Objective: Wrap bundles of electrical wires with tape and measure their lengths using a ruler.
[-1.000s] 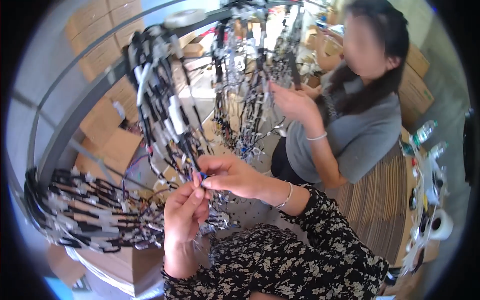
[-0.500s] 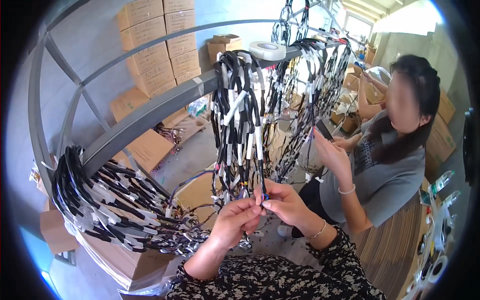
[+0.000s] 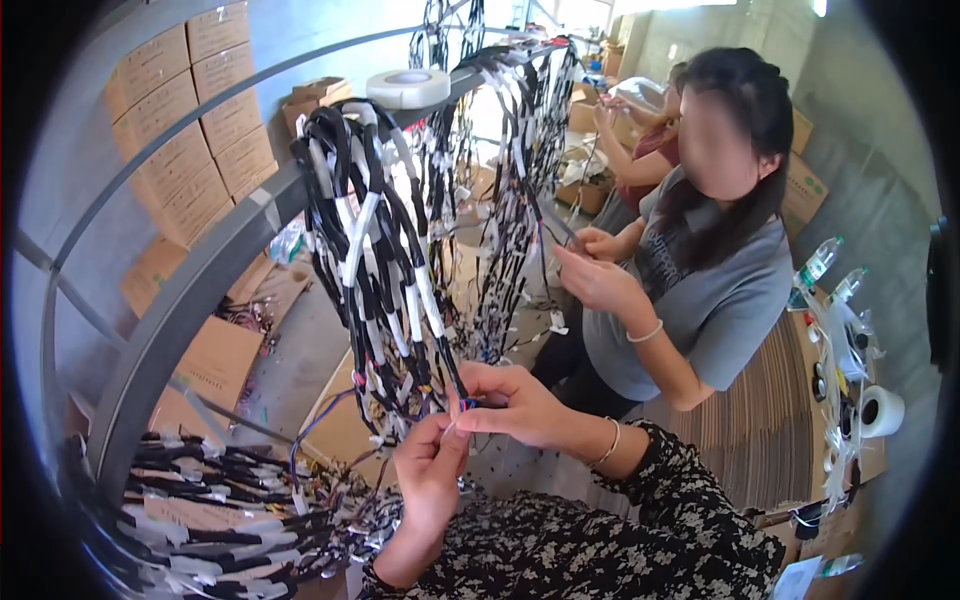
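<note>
A bundle of wire harnesses (image 3: 362, 235), black-sleeved with white wrapped sections, hangs over a grey metal rail. At its lower end, my right hand (image 3: 520, 408) pinches one harness where blue and red wires (image 3: 468, 404) show between thumb and fingers. Just below and to the left, my left hand (image 3: 428, 470) is closed in a pinch, thumb against forefinger. A thin pale piece shows at its fingertips, too small to name. Both hands' fingertips nearly meet.
The metal rail (image 3: 190, 270) curves across the left, with a white tape roll (image 3: 408, 88) on it. More harnesses (image 3: 210, 530) lie lower left. A co-worker (image 3: 690, 270) stands close on the right, beside stacked cardboard (image 3: 740, 450). Cartons (image 3: 165, 120) are piled behind.
The view has swung right, so the rail and harnesses sit further left. My left hand has dropped slightly below the right, its fingers now more upright. The co-worker's hands have come closer together.
</note>
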### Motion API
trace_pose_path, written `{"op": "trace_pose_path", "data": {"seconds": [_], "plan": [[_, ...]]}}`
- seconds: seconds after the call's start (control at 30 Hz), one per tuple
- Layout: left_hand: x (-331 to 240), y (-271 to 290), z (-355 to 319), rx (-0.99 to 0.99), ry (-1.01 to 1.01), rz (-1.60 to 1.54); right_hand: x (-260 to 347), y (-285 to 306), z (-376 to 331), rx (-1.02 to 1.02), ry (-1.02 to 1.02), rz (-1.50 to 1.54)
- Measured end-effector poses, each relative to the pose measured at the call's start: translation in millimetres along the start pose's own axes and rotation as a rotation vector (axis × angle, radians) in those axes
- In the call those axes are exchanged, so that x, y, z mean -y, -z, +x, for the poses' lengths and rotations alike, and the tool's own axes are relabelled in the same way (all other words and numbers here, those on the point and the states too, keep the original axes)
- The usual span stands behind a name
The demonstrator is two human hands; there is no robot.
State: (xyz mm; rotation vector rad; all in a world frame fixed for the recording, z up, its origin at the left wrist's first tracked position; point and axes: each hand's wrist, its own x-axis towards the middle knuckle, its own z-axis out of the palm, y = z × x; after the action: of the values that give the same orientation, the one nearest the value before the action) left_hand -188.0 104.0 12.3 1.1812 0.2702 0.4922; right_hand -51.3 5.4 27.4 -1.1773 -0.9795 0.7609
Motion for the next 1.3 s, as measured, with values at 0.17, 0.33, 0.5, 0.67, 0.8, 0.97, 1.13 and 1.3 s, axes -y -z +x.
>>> {"op": "trace_pose_path", "data": {"seconds": [0.17,0.33,0.5,0.67,0.8,0.97,1.13,1.3], "plan": [[5.4,-1.9,4.2,-0.040,-0.025,0.086,4.3,0.9,-3.5,-0.054,0.005,-0.211],[8.9,-0.9,4.1,-0.032,0.015,0.034,2.9,-3.9,-5.4,-0.117,-0.032,-0.133],[13.5,-4.0,11.9,-0.039,-0.052,0.027,3.6,-0.5,-5.2,-0.112,0.034,-0.253],[9.4,-4.7,6.1,-0.045,-0.041,0.025,6.3,0.0,-5.6,-0.102,0.130,-0.335],[12.6,-6.0,3.5,-0.040,-0.047,0.018,7.7,0.7,-8.5,-0.092,0.096,-0.310],[17.4,-7.8,2.7,-0.084,-0.052,0.089,6.4,0.2,-12.1,-0.131,0.114,-0.341],[18.6,-10.9,2.6,-0.087,-0.141,0.150,10.5,-0.4,-12.9,-0.131,0.134,-0.382],[19.7,-12.3,3.8,-0.122,-0.170,0.185,6.1,-1.8,-13.1,-0.127,0.145,-0.374]]}}
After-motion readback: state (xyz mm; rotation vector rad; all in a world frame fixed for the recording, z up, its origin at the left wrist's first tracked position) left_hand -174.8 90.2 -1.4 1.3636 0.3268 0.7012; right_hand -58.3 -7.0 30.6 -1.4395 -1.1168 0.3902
